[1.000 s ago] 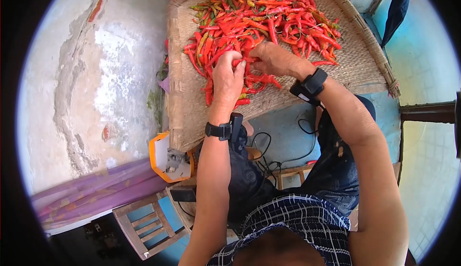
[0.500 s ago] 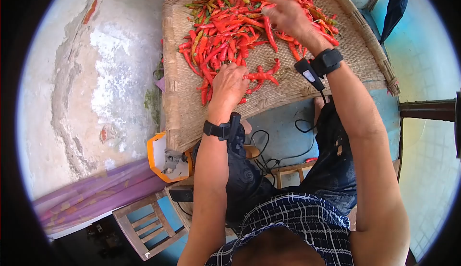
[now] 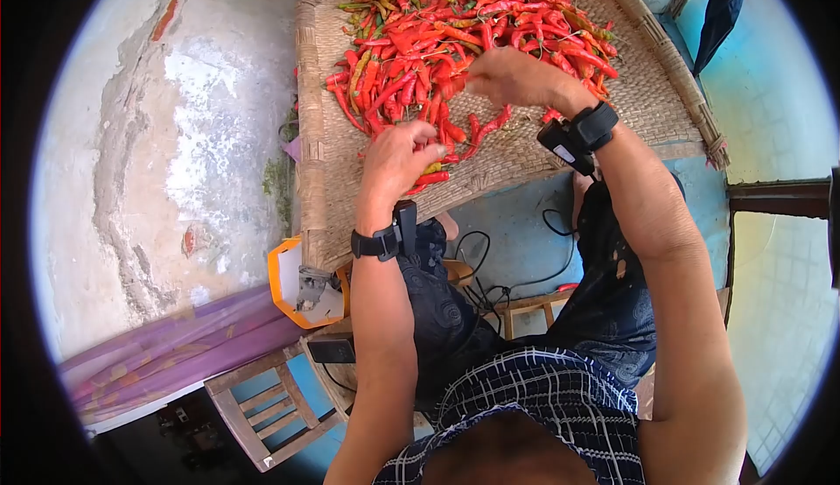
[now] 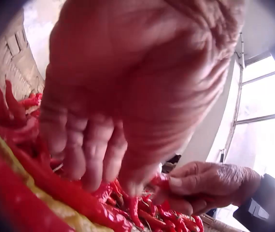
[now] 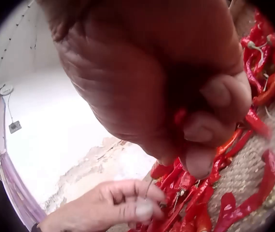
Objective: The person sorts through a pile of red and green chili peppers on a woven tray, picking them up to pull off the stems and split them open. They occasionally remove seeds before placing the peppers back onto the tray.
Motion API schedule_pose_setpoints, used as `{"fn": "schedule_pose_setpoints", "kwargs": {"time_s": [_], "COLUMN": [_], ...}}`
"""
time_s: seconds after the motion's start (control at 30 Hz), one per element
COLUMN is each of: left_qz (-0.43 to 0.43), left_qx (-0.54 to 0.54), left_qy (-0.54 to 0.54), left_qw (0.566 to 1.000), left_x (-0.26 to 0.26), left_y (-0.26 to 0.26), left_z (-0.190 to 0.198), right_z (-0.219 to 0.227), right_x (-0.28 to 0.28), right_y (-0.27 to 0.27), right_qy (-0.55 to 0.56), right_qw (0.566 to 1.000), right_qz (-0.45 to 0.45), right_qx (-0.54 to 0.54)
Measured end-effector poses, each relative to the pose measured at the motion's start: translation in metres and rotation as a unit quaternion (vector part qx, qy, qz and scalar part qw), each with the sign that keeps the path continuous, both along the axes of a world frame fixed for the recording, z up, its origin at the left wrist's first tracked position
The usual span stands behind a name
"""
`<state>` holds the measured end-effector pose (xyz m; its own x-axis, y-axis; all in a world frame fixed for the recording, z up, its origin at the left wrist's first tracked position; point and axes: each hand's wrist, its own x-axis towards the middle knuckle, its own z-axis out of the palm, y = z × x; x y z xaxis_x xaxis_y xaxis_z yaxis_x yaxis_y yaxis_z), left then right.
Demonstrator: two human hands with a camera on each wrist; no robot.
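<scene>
Purple curtain (image 3: 192, 332), wooden chair (image 3: 301, 395), orange-edged box (image 3: 288, 273), tray (image 3: 661, 104) under peppers (image 3: 420, 34)

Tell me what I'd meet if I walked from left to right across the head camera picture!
Peeling wall, orange-edged box, left hand, right hand, black right wristband, dark hanging thing. The red chillies spread behind both hands, so they get no single place.
</scene>
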<state>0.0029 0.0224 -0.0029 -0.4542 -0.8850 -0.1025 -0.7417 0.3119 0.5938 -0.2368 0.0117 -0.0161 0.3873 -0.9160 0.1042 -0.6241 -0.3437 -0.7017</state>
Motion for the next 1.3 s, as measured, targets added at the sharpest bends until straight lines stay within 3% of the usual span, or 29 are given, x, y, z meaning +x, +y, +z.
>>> {"fn": "schedule_pose_setpoints", "kwargs": {"time_s": [0.03, 0.07, 0.13, 0.17, 0.23, 0.3, 0.37, 0.4, 0.43, 0.47, 0.5, 0.53, 0.6, 0.63, 0.73, 0.8, 0.87, 0.9, 0.93, 0.97, 1.0, 1.07, 1.13, 1.17, 1.2, 1.3], "left_qz": [-0.058, -0.116, -0.127, -0.138, -0.148, -0.161, -0.091, -0.091, -0.009, 0.073, 0.071, 0.071, 0.090, 0.058, 0.073, 0.072, 0.122, 0.080, 0.081, 0.000, -0.081, -0.112, -0.142, -0.143, -0.140, -0.134], "left_qx": [-0.043, -0.086, -0.062, -0.038, -0.048, -0.058, -0.101, -0.100, -0.031, 0.038, 0.081, 0.080, 0.174, 0.192, 0.207, 0.211, 0.100, -0.014, -0.014, -0.066, -0.115, -0.171, -0.182, -0.181, -0.173, -0.156], "left_qy": [-0.045, -0.090, -0.082, -0.074, -0.077, -0.080, 0.041, 0.040, 0.157, 0.271, 0.364, 0.365, 0.500, 0.531, 0.560, 0.549, 0.333, 0.212, 0.212, 0.075, -0.065, -0.108, -0.122, -0.123, -0.126, -0.145], "left_qw": [0.996, 0.985, 0.987, 0.987, 0.985, 0.982, 0.990, 0.990, 0.987, 0.959, 0.925, 0.925, 0.844, 0.823, 0.798, 0.806, 0.930, 0.974, 0.974, 0.995, 0.988, 0.973, 0.965, 0.965, 0.967, 0.968], "left_x": [0.002, 0.003, 0.005, 0.006, 0.007, 0.004, 0.000, -0.002, -0.004, -0.006, -0.007, -0.009, -0.013, -0.016, -0.016, -0.013, -0.014, -0.009, -0.005, 0.000, 0.001, 0.000, 0.000, 0.000, 0.000, -0.004], "left_y": [0.004, 0.006, 0.007, 0.007, 0.005, 0.003, 0.000, -0.002, -0.004, -0.004, -0.003, -0.002, 0.001, 0.002, 0.002, 0.001, 0.003, 0.002, 0.001, 0.000, 0.002, 0.011, 0.011, 0.010, 0.010, 0.008], "left_z": [0.004, 0.006, 0.003, 0.001, -0.001, -0.001, 0.002, 0.001, 0.001, 0.001, 0.005, 0.007, 0.009, 0.009, 0.005, 0.006, 0.010, 0.004, -0.002, -0.007, -0.006, -0.005, -0.006, -0.006, -0.007, -0.008], "right_z": [0.000, 0.001, 0.023, 0.018, 0.009, 0.007, 0.018, 0.015, 0.011, 0.007, 0.004, 0.001, 0.000, 0.002, 0.006, 0.006, 0.007, 0.007, 0.006, 0.003, 0.008, 0.018, 0.020, 0.019, 0.014, 0.004], "right_x": [-0.002, -0.009, -0.013, -0.013, -0.013, -0.011, -0.004, 0.002, 0.009, 0.017, 0.025, 0.034, 0.042, 0.045, 0.050, 0.042, 0.032, 0.027, 0.020, 0.013, 0.008, -0.003, -0.004, -0.011, -0.011, -0.001], "right_y": [-0.007, -0.014, -0.007, -0.011, -0.019, -0.015, -0.009, -0.008, -0.008, -0.007, -0.004, 0.001, 0.010, 0.015, 0.017, 0.014, 0.011, 0.009, 0.006, 0.000, -0.003, -0.010, -0.027, -0.026, -0.025, -0.015], "right_qy": [-0.062, -0.142, -0.360, -0.359, -0.445, -0.409, -0.344, -0.346, -0.329, -0.310, -0.310, -0.284, -0.255, -0.239, -0.207, -0.159, -0.127, -0.108, -0.089, -0.115, -0.114, -0.340, -0.597, -0.621, -0.622, -0.449], "right_qw": [0.997, 0.984, 0.917, 0.917, 0.860, 0.881, 0.917, 0.916, 0.934, 0.948, 0.948, 0.958, 0.967, 0.971, 0.978, 0.987, 0.991, 0.991, 0.989, 0.985, 0.985, 0.925, 0.775, 0.751, 0.750, 0.866], "right_qz": [-0.029, -0.097, -0.171, -0.170, -0.239, -0.236, -0.190, -0.190, -0.130, -0.069, -0.068, -0.030, 0.009, 0.011, 0.022, 0.003, 0.003, 0.006, 0.008, -0.001, -0.001, -0.125, -0.202, -0.216, -0.217, -0.192], "right_qx": [-0.046, 0.032, -0.018, -0.017, -0.077, -0.040, 0.068, 0.069, 0.045, 0.022, 0.021, 0.005, -0.012, -0.007, -0.001, 0.034, 0.049, 0.081, 0.115, 0.132, 0.132, 0.116, 0.052, 0.058, 0.058, 0.108]}}
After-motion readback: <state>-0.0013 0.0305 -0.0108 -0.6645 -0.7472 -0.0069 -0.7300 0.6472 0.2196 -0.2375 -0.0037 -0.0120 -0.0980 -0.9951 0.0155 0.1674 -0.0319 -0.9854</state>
